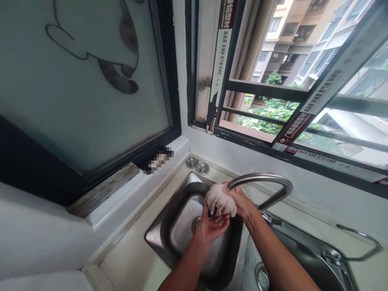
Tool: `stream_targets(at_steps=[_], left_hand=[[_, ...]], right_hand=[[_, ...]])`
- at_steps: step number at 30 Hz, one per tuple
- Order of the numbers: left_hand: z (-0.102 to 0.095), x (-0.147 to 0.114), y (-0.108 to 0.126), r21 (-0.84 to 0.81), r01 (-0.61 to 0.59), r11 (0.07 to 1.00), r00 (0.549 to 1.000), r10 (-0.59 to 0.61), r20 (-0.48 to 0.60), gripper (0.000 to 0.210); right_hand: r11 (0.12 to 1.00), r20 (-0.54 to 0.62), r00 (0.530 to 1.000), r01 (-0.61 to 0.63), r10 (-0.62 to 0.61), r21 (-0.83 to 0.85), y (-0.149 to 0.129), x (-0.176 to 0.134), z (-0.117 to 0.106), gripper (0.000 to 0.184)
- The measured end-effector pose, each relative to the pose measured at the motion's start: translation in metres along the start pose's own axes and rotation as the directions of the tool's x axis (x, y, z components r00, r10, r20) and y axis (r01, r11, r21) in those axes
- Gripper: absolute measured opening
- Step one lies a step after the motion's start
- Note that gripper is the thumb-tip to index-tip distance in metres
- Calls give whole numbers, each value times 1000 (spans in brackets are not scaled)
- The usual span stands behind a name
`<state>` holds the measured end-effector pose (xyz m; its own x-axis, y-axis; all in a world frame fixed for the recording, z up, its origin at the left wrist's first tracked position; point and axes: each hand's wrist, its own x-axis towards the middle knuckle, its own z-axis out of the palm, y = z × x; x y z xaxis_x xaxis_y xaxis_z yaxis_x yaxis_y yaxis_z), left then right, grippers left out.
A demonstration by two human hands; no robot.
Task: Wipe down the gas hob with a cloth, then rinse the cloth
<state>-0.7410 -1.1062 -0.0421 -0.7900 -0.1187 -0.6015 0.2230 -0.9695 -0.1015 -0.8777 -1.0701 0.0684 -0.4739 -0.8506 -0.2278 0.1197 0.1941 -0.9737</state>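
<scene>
A bunched, wet-looking pale pinkish cloth is held up over the left sink basin, just under the tip of the curved metal faucet. My right hand is closed on the cloth from its right side, with some fingers hidden behind it. Below and in front of the cloth, my left hand is turned palm up with its fingers loosely stretched and its thumb along the cloth's left edge. A small dark patch shows between thumb and cloth; I cannot make out what it is. Wet traces glisten on the left wrist.
Two round metal drain strainers sit at the counter's back corner. To the right is a second basin with a drain, and a bent metal rod stands beside it. A barred window and a frosted panel enclose the corner.
</scene>
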Motion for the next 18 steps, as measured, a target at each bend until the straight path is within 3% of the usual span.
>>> stream_targets(at_steps=[5,9,14,18], left_hand=[[7,6,-4,-29,50,998,998,-51,-34,78],[8,6,-2,-28,86,996,995,-88,-52,94],[10,0,3,-49,70,996,994,-74,-77,91],[18,-3,0,-56,15,998,999,-18,-41,81]], right_hand=[[936,53,989,148,-138,-321,-14,14,3,44],[947,93,992,112,-88,-302,-19,19,12,41],[955,312,946,15,82,-297,-24,4,2,51],[974,281,959,39,26,-225,-22,-15,-17,51]])
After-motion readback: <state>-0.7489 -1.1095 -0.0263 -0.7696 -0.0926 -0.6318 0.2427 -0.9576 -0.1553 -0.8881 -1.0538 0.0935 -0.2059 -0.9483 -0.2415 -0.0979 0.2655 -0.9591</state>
